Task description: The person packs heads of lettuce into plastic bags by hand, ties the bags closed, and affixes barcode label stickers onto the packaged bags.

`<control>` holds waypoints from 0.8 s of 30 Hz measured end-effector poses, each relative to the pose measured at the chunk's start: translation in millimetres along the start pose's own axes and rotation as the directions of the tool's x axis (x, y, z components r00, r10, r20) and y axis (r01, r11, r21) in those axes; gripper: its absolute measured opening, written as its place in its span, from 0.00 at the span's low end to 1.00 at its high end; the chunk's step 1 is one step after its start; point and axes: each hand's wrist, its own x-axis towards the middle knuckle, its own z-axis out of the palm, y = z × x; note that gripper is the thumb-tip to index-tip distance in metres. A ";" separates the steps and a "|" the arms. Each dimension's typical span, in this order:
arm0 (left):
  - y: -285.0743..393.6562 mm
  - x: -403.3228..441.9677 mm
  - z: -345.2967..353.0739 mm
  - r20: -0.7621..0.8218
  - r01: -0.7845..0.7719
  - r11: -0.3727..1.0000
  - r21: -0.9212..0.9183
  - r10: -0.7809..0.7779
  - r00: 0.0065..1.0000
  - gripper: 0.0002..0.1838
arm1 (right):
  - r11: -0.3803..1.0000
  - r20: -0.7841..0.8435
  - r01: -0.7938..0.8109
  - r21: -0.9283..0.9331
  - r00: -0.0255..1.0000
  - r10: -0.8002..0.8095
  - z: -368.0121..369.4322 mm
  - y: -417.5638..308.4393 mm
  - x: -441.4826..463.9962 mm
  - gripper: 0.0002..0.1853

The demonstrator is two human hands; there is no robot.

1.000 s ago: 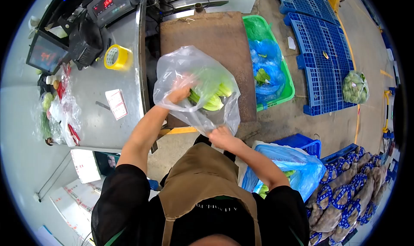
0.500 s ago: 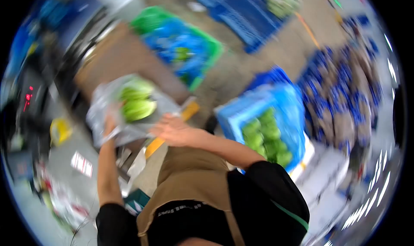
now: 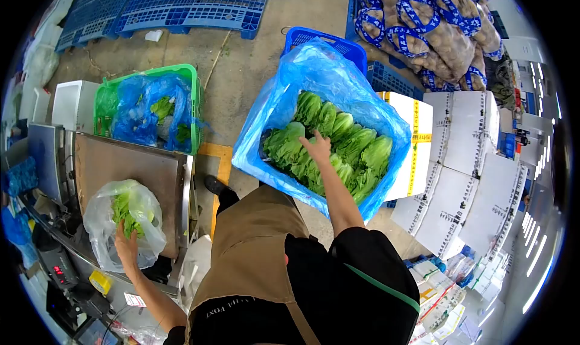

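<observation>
Spreading the right hand [image 3: 318, 148] wide over lettuce [image 3: 356, 145] in the box [image 3: 251, 142], touching the bag [image 3: 151, 209] left of the box with the left hand [image 3: 127, 248], grip unclear, perhaps risking torn leaves from hasty pulling.

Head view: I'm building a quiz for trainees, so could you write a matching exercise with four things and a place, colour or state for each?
1. Left hand
2. Right hand
3. Green crate
4. Bulging sacks

A. brown with blue markings
B. at the lettuce heads in the blue liner
C. at the translucent plastic bag
D. holding crumpled blue plastic

Pairs: 1-C, 2-B, 3-D, 4-A
</observation>
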 end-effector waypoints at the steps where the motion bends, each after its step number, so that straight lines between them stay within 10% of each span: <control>1: 30.2 -4.1 -6.9 -0.032 -0.029 0.999 -0.026 0.028 0.999 0.29 | 0.992 0.066 -0.123 -0.037 0.990 0.125 -9.1 5.1 7.4 0.49; 9: 190.9 -27.7 -15.4 0.043 -0.112 0.993 -0.042 0.114 0.993 0.23 | 0.842 0.374 -0.510 -0.176 0.756 0.537 21.7 -14.8 74.9 0.62; 24: 376.2 -30.9 87.8 0.283 -0.534 0.739 -0.410 0.660 0.696 0.20 | 0.875 0.323 -0.484 0.007 0.829 0.456 2.1 14.2 29.3 0.54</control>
